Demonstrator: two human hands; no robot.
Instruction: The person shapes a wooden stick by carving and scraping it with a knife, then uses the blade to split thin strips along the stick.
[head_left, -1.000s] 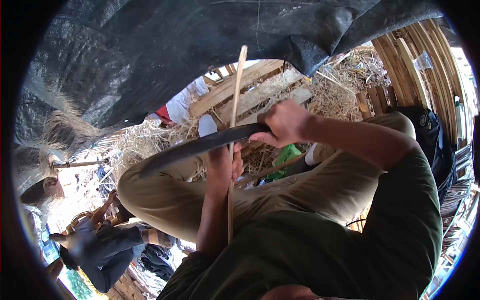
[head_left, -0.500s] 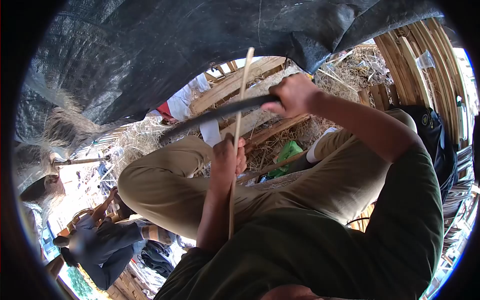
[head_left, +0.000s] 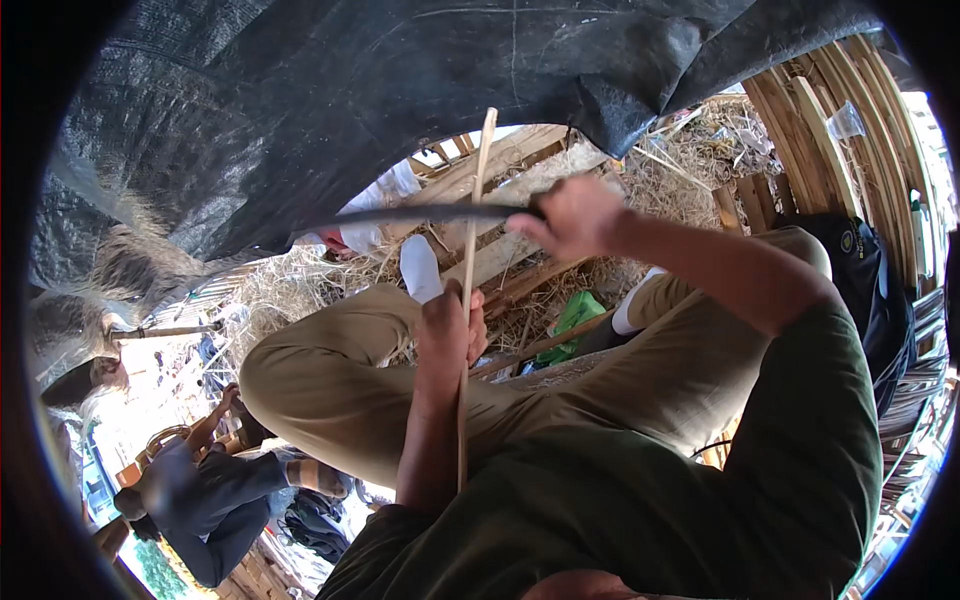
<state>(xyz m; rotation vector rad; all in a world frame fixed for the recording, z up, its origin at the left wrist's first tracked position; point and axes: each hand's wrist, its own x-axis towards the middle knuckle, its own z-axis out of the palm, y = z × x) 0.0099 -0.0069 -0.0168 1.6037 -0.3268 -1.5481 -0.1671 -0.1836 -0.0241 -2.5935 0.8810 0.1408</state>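
My right hand (head_left: 577, 217) is wrapped round the handle of a long dark curved blade (head_left: 415, 213). The blade points left and crosses a thin pale wooden strip (head_left: 480, 165), its outer part blurred. Lower down, my left hand (head_left: 453, 325) has its fingers closed round that strip. Nearly upright in view, the strip runs from below the dark sheet down past my left forearm. Both hands are above my bent legs in tan trousers.
A dark plastic sheet (head_left: 400, 70) hangs across the top. Wooden boards (head_left: 525, 180) and straw (head_left: 690, 185) lie beyond my legs, near a green plastic bag (head_left: 575, 322). Stacked planks and a black bag (head_left: 862, 290) stand at right. Another person (head_left: 215, 495) sits at lower left.
The blade rose along the strip with my right hand, then its handle end came down slightly. It now lies more nearly level. My left hand has kept its hold, shifting only slightly.
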